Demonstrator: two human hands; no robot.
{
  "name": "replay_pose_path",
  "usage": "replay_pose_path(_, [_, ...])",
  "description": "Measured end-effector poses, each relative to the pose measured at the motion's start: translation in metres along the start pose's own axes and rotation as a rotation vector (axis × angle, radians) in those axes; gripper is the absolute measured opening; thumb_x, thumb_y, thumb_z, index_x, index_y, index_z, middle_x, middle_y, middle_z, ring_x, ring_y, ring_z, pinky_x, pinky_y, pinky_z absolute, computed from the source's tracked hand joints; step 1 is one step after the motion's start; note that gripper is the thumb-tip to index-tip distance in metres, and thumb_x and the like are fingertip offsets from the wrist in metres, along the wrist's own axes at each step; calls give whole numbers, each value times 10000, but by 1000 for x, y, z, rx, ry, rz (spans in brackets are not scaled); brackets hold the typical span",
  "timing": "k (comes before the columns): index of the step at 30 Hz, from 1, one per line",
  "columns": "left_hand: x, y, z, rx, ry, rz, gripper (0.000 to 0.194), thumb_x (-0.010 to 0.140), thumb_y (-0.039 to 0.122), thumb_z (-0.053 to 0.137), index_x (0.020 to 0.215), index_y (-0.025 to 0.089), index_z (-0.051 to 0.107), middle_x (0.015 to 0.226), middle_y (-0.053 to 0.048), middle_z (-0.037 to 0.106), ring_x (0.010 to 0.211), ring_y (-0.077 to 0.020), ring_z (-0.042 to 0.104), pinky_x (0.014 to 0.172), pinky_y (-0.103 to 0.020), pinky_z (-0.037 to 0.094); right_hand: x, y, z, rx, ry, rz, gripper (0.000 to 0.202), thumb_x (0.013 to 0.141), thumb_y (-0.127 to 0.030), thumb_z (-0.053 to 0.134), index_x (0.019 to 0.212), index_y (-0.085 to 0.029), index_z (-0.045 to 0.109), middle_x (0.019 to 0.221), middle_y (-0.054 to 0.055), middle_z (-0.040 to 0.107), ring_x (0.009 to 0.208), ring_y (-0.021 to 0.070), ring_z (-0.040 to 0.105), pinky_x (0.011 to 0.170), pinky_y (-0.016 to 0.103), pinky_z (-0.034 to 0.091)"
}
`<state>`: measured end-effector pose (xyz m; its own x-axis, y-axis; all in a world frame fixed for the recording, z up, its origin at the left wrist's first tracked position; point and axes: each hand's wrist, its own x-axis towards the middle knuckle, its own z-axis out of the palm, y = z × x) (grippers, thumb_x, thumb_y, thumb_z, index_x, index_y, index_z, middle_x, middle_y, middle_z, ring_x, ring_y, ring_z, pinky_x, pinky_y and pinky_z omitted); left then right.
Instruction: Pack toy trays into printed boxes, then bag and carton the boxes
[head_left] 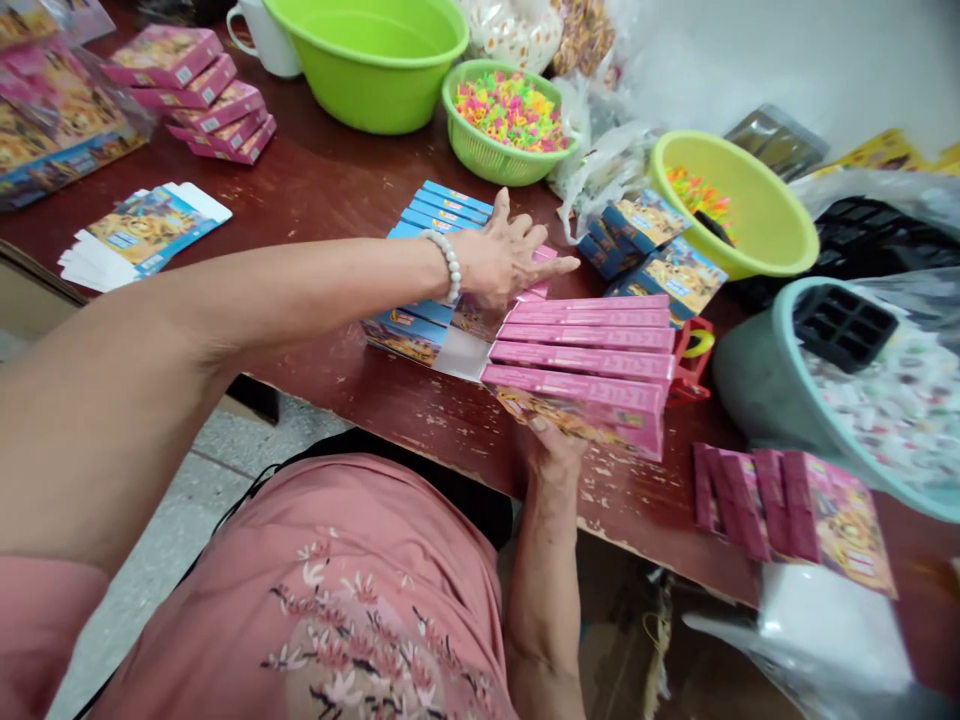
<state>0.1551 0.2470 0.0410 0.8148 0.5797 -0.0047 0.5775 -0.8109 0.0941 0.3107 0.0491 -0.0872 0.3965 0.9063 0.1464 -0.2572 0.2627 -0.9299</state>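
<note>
The pink box row (pixel 585 362) lies ahead of the body, over the red-brown table (pixel 337 365), its boxes on edge and side by side; each narrow side faces up and runs crosswise, while the row as a whole stretches away from the person. The right hand (pixel 556 450) is the nearer one to the row's body-side end and grasps it there, thumb against the front face of the closest box, the other fingers hidden. The left hand (pixel 499 260) reaches across to the row's far left corner, fingers spread and clasping nothing that shows; whether it presses on the boxes beneath, I cannot tell. Left of the row, past a pale flap (pixel 460 354), stands the blue box row (pixel 442 215); just right of the row is a red plastic piece (pixel 688 372), and farther right the teal tub (pixel 750 390)
</note>
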Motion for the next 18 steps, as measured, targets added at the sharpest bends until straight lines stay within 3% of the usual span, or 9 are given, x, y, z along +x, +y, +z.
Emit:
replay_pose_path(3, [-12,-1,-21,36,-77,-62,1054,819,603,632,1714,338,143,1785,-35,227,1581,-523,152,1195,-795,-244,8,0,13,17,-11,-12,449,525,-364,938,899,-252,716,869,-11,774,809,241,753,928,542,638])
replay_pose_path(5, [-27,-10,-35,-12,-94,-120,1087,834,581,649,1724,263,112,1805,-91,134,1633,-472,77,1232,-814,-122,11,3,16,11,-21,-15,463,528,-364,938,917,-249,715,881,-9,774,823,242,755,959,553,627])
replay_pose_path(7, [-42,-27,-44,-109,-59,-263,1064,875,642,602,1723,224,113,1806,-132,93,1637,-456,61,1234,-832,-5,14,8,15,-29,-29,-20,491,535,-371,937,958,-253,719,934,-2,780,868,246,757,991,557,614])
replay_pose_path(9, [-53,-50,-42,-207,6,-428,1017,899,760,517,1712,251,178,1807,-80,112,1601,-486,53,1214,-850,12,16,14,14,-91,-26,-38,552,537,-385,936,1030,-264,718,1021,6,781,940,251,756,1010,556,608])
replay_pose_path(11, [-59,-71,-31,-281,13,-499,1047,856,903,455,1693,317,224,1797,20,153,1546,-478,59,1231,-826,27,18,19,15,-141,-30,-55,571,551,-406,929,1063,-272,713,1058,11,774,977,254,753,1001,551,615])
replay_pose_path(14, [-61,-89,-13,-332,-12,-426,1077,811,1002,387,1678,388,211,1770,65,188,1485,-396,149,1252,-764,119,22,24,19,-159,-39,-60,544,558,-414,927,1040,-274,718,1018,4,770,961,259,754,977,552,626])
replay_pose_path(18, [-61,-91,-5,-300,20,-397,945,892,918,421,1672,422,229,1738,10,248,1474,-414,225,1195,-786,194,29,25,19,-250,-32,-56,476,549,-354,948,971,-258,751,987,-7,778,968,254,747,1031,552,601])
